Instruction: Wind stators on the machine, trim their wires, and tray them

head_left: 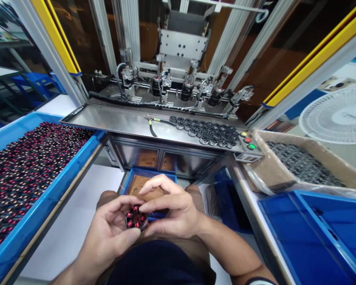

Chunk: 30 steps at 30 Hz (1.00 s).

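Observation:
Both hands meet low in the middle of the view, over my lap. My left hand (111, 233) cups a small round wound motor stator (135, 219) with red coils. My right hand (169, 211) curls over it from the right, fingers pinched on its rim. Beyond them a metal shelf (115, 120) carries a cluster of dark unwound stator cores (209, 132) and a pair of pliers (152, 126). Behind the shelf stands a winding machine (180, 85) with three stators on its spindles.
A blue tray (44, 198) at left is filled with several red-coiled stators. At right, a cardboard box (302, 164) holds dark cores, and blue bins (320, 233) sit nearer. Yellow, red and green buttons (247, 140) are at the shelf's right end. A white fan (338, 114) stands far right.

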Tool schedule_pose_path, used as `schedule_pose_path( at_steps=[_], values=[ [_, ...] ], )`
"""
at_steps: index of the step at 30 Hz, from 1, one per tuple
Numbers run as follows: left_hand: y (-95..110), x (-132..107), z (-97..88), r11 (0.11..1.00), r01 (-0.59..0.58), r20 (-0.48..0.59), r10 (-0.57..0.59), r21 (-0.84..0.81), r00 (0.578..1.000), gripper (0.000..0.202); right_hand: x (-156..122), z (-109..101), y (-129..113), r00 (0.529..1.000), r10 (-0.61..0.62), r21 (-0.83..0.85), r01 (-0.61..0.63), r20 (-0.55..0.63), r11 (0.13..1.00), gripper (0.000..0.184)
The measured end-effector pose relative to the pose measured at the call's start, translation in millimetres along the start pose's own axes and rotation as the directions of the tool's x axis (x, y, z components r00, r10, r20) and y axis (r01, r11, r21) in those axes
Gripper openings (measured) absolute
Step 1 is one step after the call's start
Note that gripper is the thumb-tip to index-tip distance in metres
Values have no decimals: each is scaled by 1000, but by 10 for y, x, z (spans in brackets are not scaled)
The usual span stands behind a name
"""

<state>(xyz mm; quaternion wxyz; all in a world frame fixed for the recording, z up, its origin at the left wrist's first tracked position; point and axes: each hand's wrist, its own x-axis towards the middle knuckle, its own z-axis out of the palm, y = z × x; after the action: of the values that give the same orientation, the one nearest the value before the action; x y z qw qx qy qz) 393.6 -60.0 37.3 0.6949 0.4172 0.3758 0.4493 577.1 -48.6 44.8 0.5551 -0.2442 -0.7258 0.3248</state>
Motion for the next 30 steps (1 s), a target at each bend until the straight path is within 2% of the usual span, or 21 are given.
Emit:
schedule_pose_path(
  at_steps=[3, 5, 8, 10, 13, 14, 16, 19, 21, 23, 27, 30],
  values=[
    [-44, -3, -20, 998, 56, 45, -55, -33, 997, 44, 73, -23, -1, 994, -58, 1, 58, 95, 998, 18],
    [-77, 15, -55, 997, 61, 61, -58, -45, 996, 46, 88, -12, -12, 990, -93, -14, 95, 107, 995, 13],
    [-84, 63, -91, 994, 82, 172, -69, -70, 983, 41, 56, 29, -38, 990, -136, -90, 139, 48, 986, 11],
    [-55, 86, -78, 988, 122, 239, -96, -95, 966, 37, 0, 70, -57, 981, -193, -205, 182, -35, 962, 8],
    [-8, 82, -25, 978, 157, 185, -130, -139, 974, 40, -107, 131, -89, 925, -347, -410, 258, -158, 875, 6],
    [-5, 73, -11, 982, 132, 161, -109, -137, 981, 40, -141, 147, -102, 909, -382, -469, 268, -167, 842, 8],
    [-26, 50, -3, 996, 0, 130, 12, -91, 991, 38, -197, 176, -133, 894, -417, -557, 266, -163, 786, 11],
    [-98, 16, -25, 970, -244, 74, 242, 20, 967, 41, -240, 242, -178, 878, -435, -610, 237, -198, 756, 19],
    [-143, -1, -38, 940, -332, 24, 331, 74, 943, 46, -249, 317, -196, 867, -423, -600, 195, -264, 776, 23],
    [-171, -15, -38, 924, -371, 0, 373, 95, 928, 48, -252, 413, -202, 860, -375, -558, 133, -346, 819, 22],
    [-203, -47, -17, 918, -389, -48, 393, 75, 918, 46, -266, 594, -172, 844, -159, -355, -40, -513, 934, 7],
    [-216, -57, -20, 930, -364, -80, 368, 58, 926, 47, -268, 636, -116, 841, -34, -226, -107, -540, 968, 11]
  ],
)
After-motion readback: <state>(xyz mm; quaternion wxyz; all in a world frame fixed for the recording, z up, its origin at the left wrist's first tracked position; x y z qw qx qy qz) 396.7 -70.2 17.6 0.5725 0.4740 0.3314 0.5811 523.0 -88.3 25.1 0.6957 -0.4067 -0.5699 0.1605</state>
